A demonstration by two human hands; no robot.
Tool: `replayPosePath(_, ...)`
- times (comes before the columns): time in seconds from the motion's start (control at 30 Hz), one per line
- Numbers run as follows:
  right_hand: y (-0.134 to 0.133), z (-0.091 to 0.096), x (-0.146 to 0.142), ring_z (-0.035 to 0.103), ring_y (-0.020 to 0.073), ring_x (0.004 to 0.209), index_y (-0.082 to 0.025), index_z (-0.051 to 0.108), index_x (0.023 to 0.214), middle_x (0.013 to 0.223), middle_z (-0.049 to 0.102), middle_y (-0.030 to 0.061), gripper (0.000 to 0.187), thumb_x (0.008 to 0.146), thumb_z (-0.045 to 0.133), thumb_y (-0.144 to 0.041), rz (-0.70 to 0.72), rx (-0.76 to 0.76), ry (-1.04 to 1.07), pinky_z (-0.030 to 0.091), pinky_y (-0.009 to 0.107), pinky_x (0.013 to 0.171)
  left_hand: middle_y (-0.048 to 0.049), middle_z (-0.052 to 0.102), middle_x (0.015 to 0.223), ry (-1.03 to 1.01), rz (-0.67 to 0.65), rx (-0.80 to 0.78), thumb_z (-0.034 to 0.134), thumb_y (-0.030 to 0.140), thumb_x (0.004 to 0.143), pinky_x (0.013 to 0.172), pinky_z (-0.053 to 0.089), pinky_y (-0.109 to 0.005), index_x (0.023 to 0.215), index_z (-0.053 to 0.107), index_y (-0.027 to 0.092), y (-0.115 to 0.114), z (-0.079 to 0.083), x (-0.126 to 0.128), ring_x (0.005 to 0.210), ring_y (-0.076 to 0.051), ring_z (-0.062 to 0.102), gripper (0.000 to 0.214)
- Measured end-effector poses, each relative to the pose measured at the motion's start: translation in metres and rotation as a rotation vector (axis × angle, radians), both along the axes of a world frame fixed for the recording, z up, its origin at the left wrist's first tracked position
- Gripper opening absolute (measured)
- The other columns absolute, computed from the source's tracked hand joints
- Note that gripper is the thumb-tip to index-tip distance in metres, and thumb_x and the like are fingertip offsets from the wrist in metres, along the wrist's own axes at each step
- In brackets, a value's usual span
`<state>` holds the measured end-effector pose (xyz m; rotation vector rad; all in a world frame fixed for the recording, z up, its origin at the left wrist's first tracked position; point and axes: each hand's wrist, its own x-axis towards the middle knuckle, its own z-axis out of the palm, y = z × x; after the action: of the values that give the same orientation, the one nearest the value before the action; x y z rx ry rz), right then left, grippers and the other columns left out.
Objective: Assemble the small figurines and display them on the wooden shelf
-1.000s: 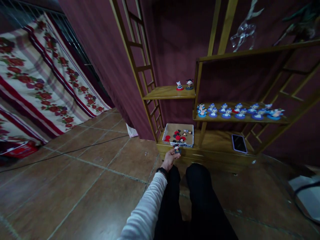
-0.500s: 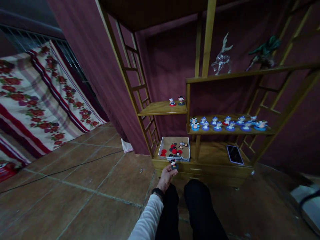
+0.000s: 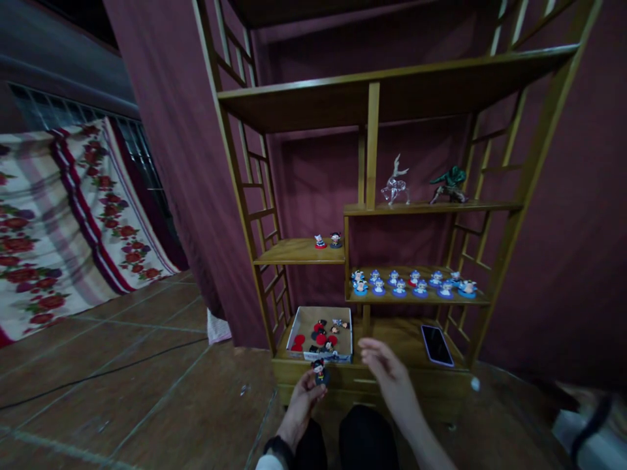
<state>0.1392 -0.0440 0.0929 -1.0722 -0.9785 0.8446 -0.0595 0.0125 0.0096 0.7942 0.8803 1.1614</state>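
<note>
My left hand (image 3: 301,401) is closed on a small black-haired figurine (image 3: 319,371), held just in front of the shelf's base. My right hand (image 3: 386,372) is raised beside it, fingers spread and empty, a little blurred. Behind them a shallow cardboard box (image 3: 295,326) on the bottom shelf holds several red and black figurines. Two figurines (image 3: 327,241) stand on the left middle shelf. A row of several blue-based figurines (image 3: 411,284) fills the right middle shelf.
A wooden shelf unit (image 3: 372,104) stands against a maroon curtain. A phone (image 3: 436,344) lies on the bottom shelf at the right. A glass deer (image 3: 396,184) and a green statuette (image 3: 448,184) sit higher up. A floral cloth (image 3: 63,222) hangs at the left; a cable crosses the tiled floor.
The camera has tilted up, showing more of the shelf. My right hand has come into view beside the left, which still holds the figurine.
</note>
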Motion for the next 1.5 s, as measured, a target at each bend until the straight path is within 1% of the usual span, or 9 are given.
replayPosePath(0.1, 0.013, -0.034, -0.018, 0.058, 0.0254, 0.094, -0.026, 0.064, 0.096, 0.103, 0.063, 0.0089, 0.031, 0.068, 0.064, -0.041, 0.089, -0.051, -0.029, 0.043, 0.041, 0.088, -0.0038, 0.067, 0.075, -0.029, -0.013, -0.013, 0.081, 0.016, 0.043, 0.057, 0.044, -0.021, 0.086, 0.064, 0.021, -0.003, 0.002, 0.001, 0.060, -0.012, 0.061, 0.047)
replayPosePath(0.2, 0.033, -0.069, -0.041, 0.059, 0.0269, 0.091, -0.022, 0.063, 0.097, 0.100, 0.063, 0.0102, 0.046, 0.057, 0.070, -0.042, 0.150, -0.181, 0.017, 0.043, 0.043, 0.087, -0.0051, 0.068, 0.076, -0.051, -0.025, -0.027, 0.082, 0.015, 0.042, 0.060, 0.045, -0.022, 0.087, 0.065, 0.019, -0.004, 0.004, 0.001, 0.060, -0.013, 0.061, 0.048)
replayPosePath(0.3, 0.045, -0.086, -0.055, 0.058, 0.0284, 0.095, -0.018, 0.065, 0.093, 0.097, 0.065, 0.0104, 0.052, 0.050, 0.073, -0.044, 0.274, -0.231, 0.033, 0.042, 0.043, 0.088, -0.0070, 0.068, 0.080, -0.063, -0.031, -0.027, 0.082, 0.016, 0.043, 0.062, 0.045, -0.023, 0.089, 0.066, 0.017, -0.003, 0.004, 0.002, 0.063, -0.013, 0.062, 0.049)
replayPosePath(0.53, 0.048, -0.083, -0.057, 0.063, 0.0256, 0.085, -0.019, 0.064, 0.096, 0.095, 0.067, 0.0078, 0.051, 0.054, 0.073, -0.047, 0.488, -0.213, 0.226, 0.047, 0.043, 0.077, -0.0101, 0.068, 0.086, -0.033, -0.132, 0.016, 0.081, 0.021, 0.047, 0.062, 0.044, -0.024, 0.098, 0.066, 0.016, 0.004, -0.002, 0.005, 0.065, -0.014, 0.061, 0.053)
replayPosePath(0.77, 0.057, -0.087, -0.061, 0.063, 0.0228, 0.080, -0.018, 0.065, 0.094, 0.089, 0.068, 0.0081, 0.049, 0.052, 0.077, -0.039, 0.418, -0.223, 0.277, 0.046, 0.040, 0.078, -0.0061, 0.067, 0.077, 0.029, -0.090, 0.107, 0.078, 0.020, 0.051, 0.061, 0.042, -0.022, 0.102, 0.064, 0.015, 0.009, -0.007, 0.008, 0.063, -0.012, 0.057, 0.053)
replayPosePath(0.9, 0.058, -0.084, -0.063, 0.062, 0.0221, 0.083, -0.017, 0.064, 0.094, 0.093, 0.067, 0.0088, 0.049, 0.051, 0.077, -0.037, 0.371, -0.275, 0.303, 0.046, 0.037, 0.076, -0.0033, 0.065, 0.074, 0.077, 0.035, 0.110, 0.077, 0.017, 0.049, 0.061, 0.042, -0.022, 0.106, 0.060, 0.015, 0.010, -0.008, 0.009, 0.061, -0.011, 0.056, 0.058)
replayPosePath(1.17, 0.062, -0.092, -0.065, 0.062, 0.0197, 0.078, -0.019, 0.064, 0.091, 0.089, 0.067, 0.0062, 0.041, 0.054, 0.074, -0.035, 0.356, -0.320, 0.267, 0.047, 0.033, 0.069, -0.0009, 0.064, 0.068, 0.184, 0.109, 0.132, 0.075, 0.014, 0.046, 0.059, 0.044, -0.024, 0.092, 0.061, 0.013, 0.011, -0.006, 0.014, 0.057, -0.010, 0.054, 0.048)
replayPosePath(1.33, 0.065, -0.097, -0.063, 0.062, 0.0196, 0.080, -0.020, 0.064, 0.090, 0.091, 0.067, 0.0054, 0.038, 0.056, 0.072, -0.036, 0.378, -0.298, 0.282, 0.047, 0.032, 0.069, -0.0002, 0.063, 0.067, 0.179, 0.090, 0.161, 0.074, 0.011, 0.046, 0.059, 0.043, -0.023, 0.090, 0.061, 0.014, 0.010, -0.005, 0.016, 0.057, -0.010, 0.054, 0.046)
replayPosePath(1.5, 0.064, -0.099, -0.061, 0.061, 0.0192, 0.082, -0.021, 0.063, 0.093, 0.096, 0.066, 0.0054, 0.038, 0.059, 0.071, -0.036, 0.367, -0.300, 0.261, 0.047, 0.033, 0.073, -0.0010, 0.061, 0.067, 0.125, 0.054, 0.121, 0.074, 0.023, 0.054, 0.056, 0.042, -0.022, 0.094, 0.061, 0.013, 0.010, -0.005, 0.013, 0.057, -0.010, 0.054, 0.044)
